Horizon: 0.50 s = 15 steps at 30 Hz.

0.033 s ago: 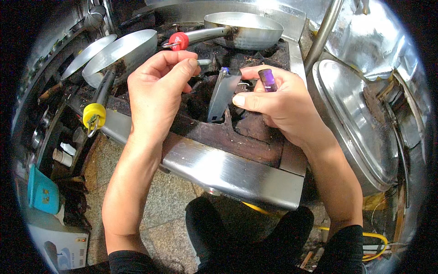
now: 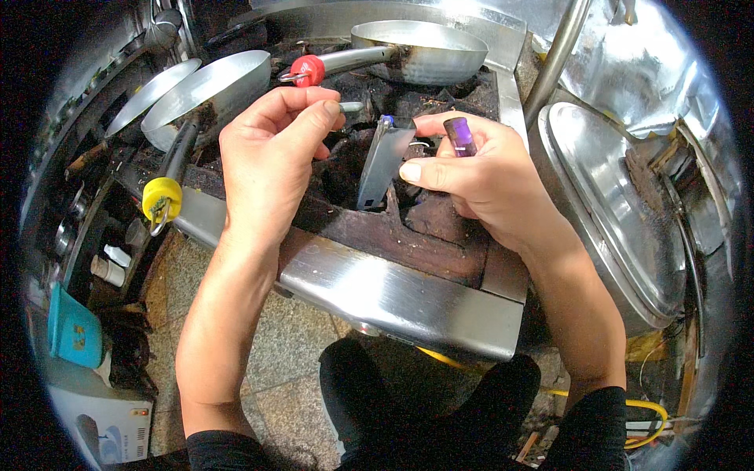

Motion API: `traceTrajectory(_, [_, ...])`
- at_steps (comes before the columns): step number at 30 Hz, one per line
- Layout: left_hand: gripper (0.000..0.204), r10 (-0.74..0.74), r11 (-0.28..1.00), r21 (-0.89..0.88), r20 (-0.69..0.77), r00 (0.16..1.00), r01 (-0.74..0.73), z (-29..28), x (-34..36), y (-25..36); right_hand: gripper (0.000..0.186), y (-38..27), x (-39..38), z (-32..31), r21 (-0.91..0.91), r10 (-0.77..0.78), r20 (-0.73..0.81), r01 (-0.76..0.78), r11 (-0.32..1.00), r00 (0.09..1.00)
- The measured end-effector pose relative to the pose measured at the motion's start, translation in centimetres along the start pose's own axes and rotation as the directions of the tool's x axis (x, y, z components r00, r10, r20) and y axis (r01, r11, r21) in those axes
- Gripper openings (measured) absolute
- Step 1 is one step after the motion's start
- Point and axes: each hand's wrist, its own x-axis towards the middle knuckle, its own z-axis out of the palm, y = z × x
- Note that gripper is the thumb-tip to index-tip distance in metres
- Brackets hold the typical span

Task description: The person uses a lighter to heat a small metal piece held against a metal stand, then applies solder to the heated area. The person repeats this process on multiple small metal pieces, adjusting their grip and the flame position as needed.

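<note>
My left hand [image 2: 271,157] is closed in a pinch above the stove, with a small grey rounded piece [image 2: 351,107] sticking out at its fingertips. My right hand [image 2: 487,169] faces it across a gap. Between that thumb and forefinger is a flat, dark grey, narrow rectangular piece [image 2: 383,169], upright and slightly tilted, with a blue spot at its top; its exact kind is unclear. The same hand also holds a purple see-through cylinder [image 2: 461,136], which resembles a lighter, its lower part hidden by the fingers. Both hands are over the blackened burner area [image 2: 338,216].
A pan [image 2: 440,51] with a red-tipped handle stands at the back. Two more pans, one steel [image 2: 212,90] with a yellow-tipped handle, lean at left. A large oval lid [image 2: 620,212] is at right. The stove's steel front edge [image 2: 400,294] runs before my knees.
</note>
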Motion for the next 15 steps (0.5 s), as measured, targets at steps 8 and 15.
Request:
traceTrajectory(8, [0.017, -0.014, 1.000, 0.000, 0.007, 1.000, 0.014, -0.02, 0.10, -0.10, 0.037, 0.50, -0.07, 0.03, 0.060, -0.079, -0.096, 0.085, 0.995, 0.992])
traceTrajectory(15, [0.017, -0.045, 0.999, 0.016, -0.007, 0.999, 0.045, -0.11, -0.14, 0.29, 0.018, 0.75, -0.58, 0.11, 0.120, -0.109, -0.223, 0.138, 0.983, 0.969])
